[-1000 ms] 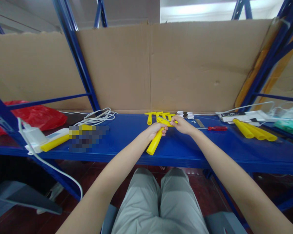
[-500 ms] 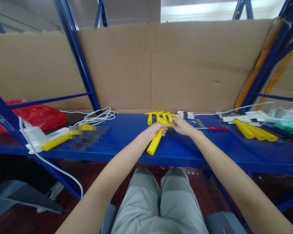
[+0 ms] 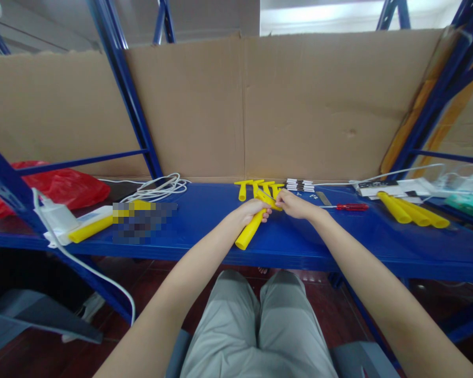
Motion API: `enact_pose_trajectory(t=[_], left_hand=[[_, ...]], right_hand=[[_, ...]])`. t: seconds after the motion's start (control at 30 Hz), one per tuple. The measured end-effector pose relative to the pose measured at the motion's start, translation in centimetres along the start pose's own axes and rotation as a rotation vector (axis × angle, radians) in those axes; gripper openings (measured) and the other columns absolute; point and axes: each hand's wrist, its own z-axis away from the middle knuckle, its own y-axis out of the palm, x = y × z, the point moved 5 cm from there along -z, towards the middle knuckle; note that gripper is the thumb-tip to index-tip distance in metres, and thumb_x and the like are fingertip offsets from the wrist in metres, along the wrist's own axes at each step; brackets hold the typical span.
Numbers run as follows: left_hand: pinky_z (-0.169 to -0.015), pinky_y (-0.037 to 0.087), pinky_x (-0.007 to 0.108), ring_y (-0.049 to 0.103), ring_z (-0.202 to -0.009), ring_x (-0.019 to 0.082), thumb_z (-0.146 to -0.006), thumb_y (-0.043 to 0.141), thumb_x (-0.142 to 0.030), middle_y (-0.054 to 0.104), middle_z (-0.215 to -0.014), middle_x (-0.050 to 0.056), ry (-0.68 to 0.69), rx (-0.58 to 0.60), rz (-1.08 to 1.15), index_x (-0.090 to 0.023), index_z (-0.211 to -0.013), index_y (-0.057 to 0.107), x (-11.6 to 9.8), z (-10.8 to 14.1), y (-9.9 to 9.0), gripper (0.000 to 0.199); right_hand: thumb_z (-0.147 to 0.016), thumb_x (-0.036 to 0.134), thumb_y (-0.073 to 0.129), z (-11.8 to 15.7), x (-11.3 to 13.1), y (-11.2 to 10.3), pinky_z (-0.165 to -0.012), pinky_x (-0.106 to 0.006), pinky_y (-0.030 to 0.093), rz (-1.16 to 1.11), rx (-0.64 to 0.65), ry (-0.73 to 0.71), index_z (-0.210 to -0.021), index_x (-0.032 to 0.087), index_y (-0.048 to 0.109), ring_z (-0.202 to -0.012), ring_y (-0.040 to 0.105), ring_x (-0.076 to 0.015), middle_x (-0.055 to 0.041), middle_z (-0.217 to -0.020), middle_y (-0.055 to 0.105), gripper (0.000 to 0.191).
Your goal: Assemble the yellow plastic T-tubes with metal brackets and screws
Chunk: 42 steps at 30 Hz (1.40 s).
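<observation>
A yellow plastic tubular handle with a wider head point(image 3: 249, 232) is in my left hand point(image 3: 254, 209), whose fingers wrap around it below the head. Its round end points down toward the table's front edge. My right hand point(image 3: 290, 203) is closed at the handle's head, fingertips pinched together. A thin greyish strip shows along the head by those fingertips; what they hold is too small to make out. Just behind my hands lie several yellow T-shaped pieces point(image 3: 243, 191). To the right of my right hand are a flat metal blade point(image 3: 322, 198) and a red-handled screwdriver point(image 3: 350, 207).
On the blue table point(image 3: 205, 226), a stack of small white-and-dark strips point(image 3: 299, 185) lies behind my right hand. Yellow tubes point(image 3: 412, 212) lie at right. A coiled white cable point(image 3: 161, 188), power strip point(image 3: 59, 218) and red bag point(image 3: 59, 189) are left. Cardboard point(image 3: 189, 110) stands behind.
My right hand has turned and closed more tightly at the handle's head. The head has tilted, and a greyish strip now shows on it. My left hand keeps its grip.
</observation>
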Motion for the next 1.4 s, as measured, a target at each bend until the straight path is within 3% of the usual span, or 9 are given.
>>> enact_pose_trajectory(t=[0.1, 0.37, 0.67, 0.97, 1.17, 1.4], left_hand=[[-0.038, 0.026, 0.015, 0.036, -0.036, 0.004, -0.082, 0.039, 0.002, 0.046, -0.049, -0.004, -0.014, -0.025, 0.005, -0.014, -0.08, 0.049, 0.1, -0.2, -0.4, 0.019], [-0.037, 0.025, 0.014, 0.035, -0.036, 0.004, -0.083, 0.041, 0.001, 0.043, -0.05, -0.006, 0.036, 0.023, 0.149, -0.015, -0.08, 0.047, -0.7, 0.6, -0.2, 0.017], [-0.037, 0.026, 0.016, 0.033, -0.036, 0.003, -0.085, 0.047, -0.004, 0.042, -0.052, -0.006, 0.317, 0.094, 0.278, -0.016, -0.072, 0.043, -3.5, 2.2, -0.1, 0.018], [-0.036, 0.028, 0.016, 0.035, -0.034, 0.002, -0.083, 0.053, -0.007, 0.044, -0.051, -0.007, 0.446, 0.052, 0.196, -0.015, -0.066, 0.044, -4.6, 2.8, -1.1, 0.021], [-0.036, 0.025, 0.017, 0.037, -0.034, 0.003, -0.081, 0.057, -0.01, 0.047, -0.051, -0.004, 0.356, 0.011, -0.091, -0.014, -0.063, 0.047, -5.1, 2.3, -3.4, 0.021], [-0.039, 0.028, 0.017, 0.04, -0.038, 0.003, -0.072, 0.071, -0.024, 0.048, -0.052, -0.005, 0.392, 0.166, -0.257, -0.014, -0.065, 0.049, -5.5, 3.8, -4.7, 0.025]], right_hand=[[-0.08, 0.012, 0.046, 0.0, -0.1, -0.4, -0.074, -0.033, 0.042, 0.001, -0.026, -0.016, -0.067, 0.021, 0.046, -0.077, 0.05, -0.0193, -0.0069, -0.079, 0.054, 0.016], [-0.085, 0.018, 0.045, 0.2, -0.3, -3.1, -0.077, -0.036, 0.043, -0.023, -0.325, -0.064, -0.076, 0.023, 0.044, -0.083, 0.051, -0.0214, -0.0075, -0.084, 0.052, 0.01], [-0.091, 0.021, 0.039, 1.2, 2.4, -5.3, -0.084, -0.04, 0.041, -0.03, -0.597, -0.145, -0.083, 0.023, 0.044, -0.091, 0.051, -0.0235, -0.0097, -0.091, 0.054, 0.01], [-0.092, 0.022, 0.041, 1.4, 3.3, -5.0, -0.082, -0.041, 0.044, -0.043, -0.693, -0.261, -0.085, 0.023, 0.044, -0.09, 0.053, -0.0224, -0.0078, -0.09, 0.054, 0.008], [-0.092, 0.02, 0.041, 1.5, 3.4, -4.9, -0.078, -0.04, 0.046, -0.042, -0.713, -0.281, -0.086, 0.023, 0.045, -0.09, 0.054, -0.0222, -0.0085, -0.09, 0.054, 0.008], [-0.093, 0.021, 0.041, 1.4, 5.2, -4.0, -0.082, -0.043, 0.046, -0.015, -0.716, -0.334, -0.087, 0.022, 0.048, -0.095, 0.055, -0.0235, -0.0108, -0.094, 0.057, 0.009]])
